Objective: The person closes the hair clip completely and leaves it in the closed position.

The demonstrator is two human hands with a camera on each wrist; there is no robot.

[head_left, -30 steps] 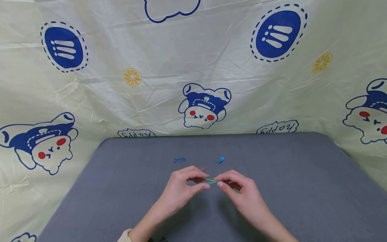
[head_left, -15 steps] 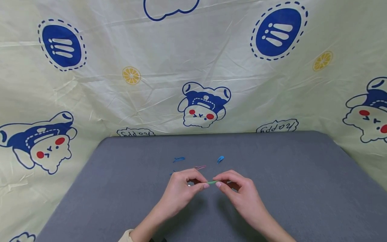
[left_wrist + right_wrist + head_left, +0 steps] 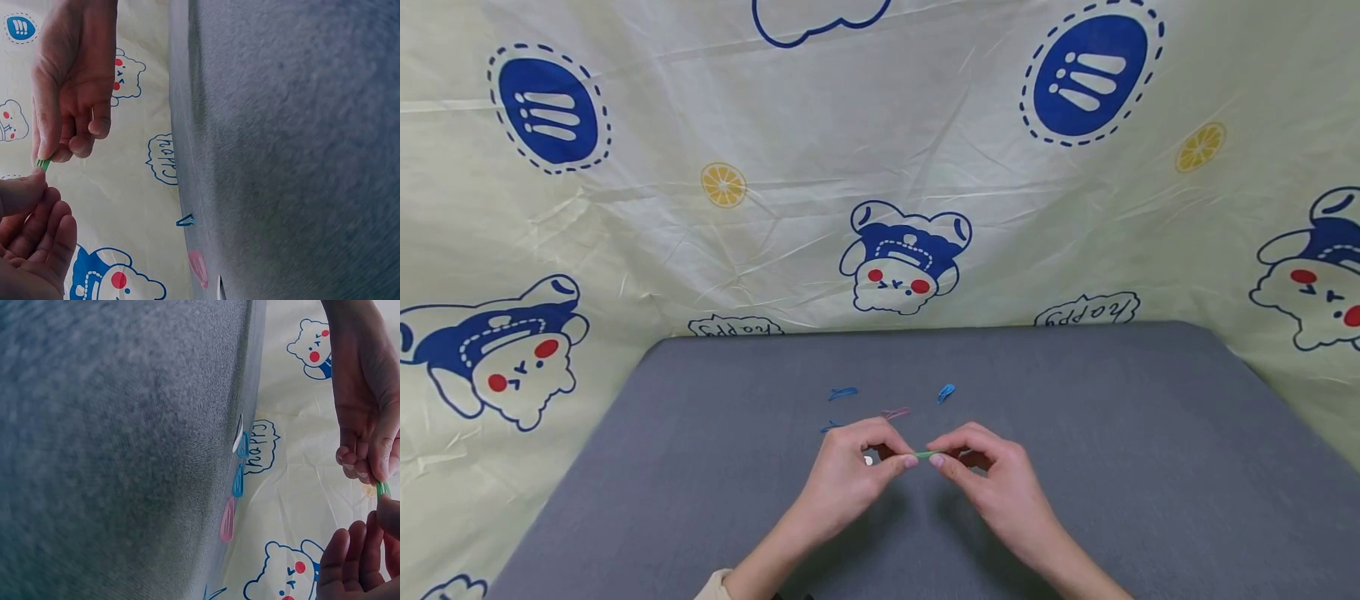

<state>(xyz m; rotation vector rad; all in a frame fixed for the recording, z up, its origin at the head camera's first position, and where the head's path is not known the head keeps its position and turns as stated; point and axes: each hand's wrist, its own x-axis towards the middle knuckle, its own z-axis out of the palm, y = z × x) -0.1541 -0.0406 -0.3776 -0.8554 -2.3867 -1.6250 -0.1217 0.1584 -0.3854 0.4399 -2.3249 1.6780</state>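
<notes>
A small green snap hair clip (image 3: pixel 922 455) is stretched between my two hands above the table. My left hand (image 3: pixel 855 460) pinches one end between thumb and fingers. The other end is pinched by my right hand (image 3: pixel 987 463). Most of the clip is covered by fingertips; a short green strip (image 3: pixel 43 163) shows in the left wrist view. On the table behind the hands lie a pink hair clip (image 3: pixel 895 413) and blue hair clips (image 3: pixel 843 392), one of them (image 3: pixel 946 393) farther right. Another blue clip (image 3: pixel 831 427) is partly hidden by my left hand.
A white hair clip (image 3: pixel 237 434) lies on the grey cloth-covered table (image 3: pixel 1112 433); in the head view only a bit of it shows behind my left hand. A pale printed curtain (image 3: pixel 790 242) hangs behind the table's far edge.
The green clip's parts looked spread apart a second ago; now it appears as one thin strip. My left thumb and fingers have drawn together on its end. The view has tilted slightly.
</notes>
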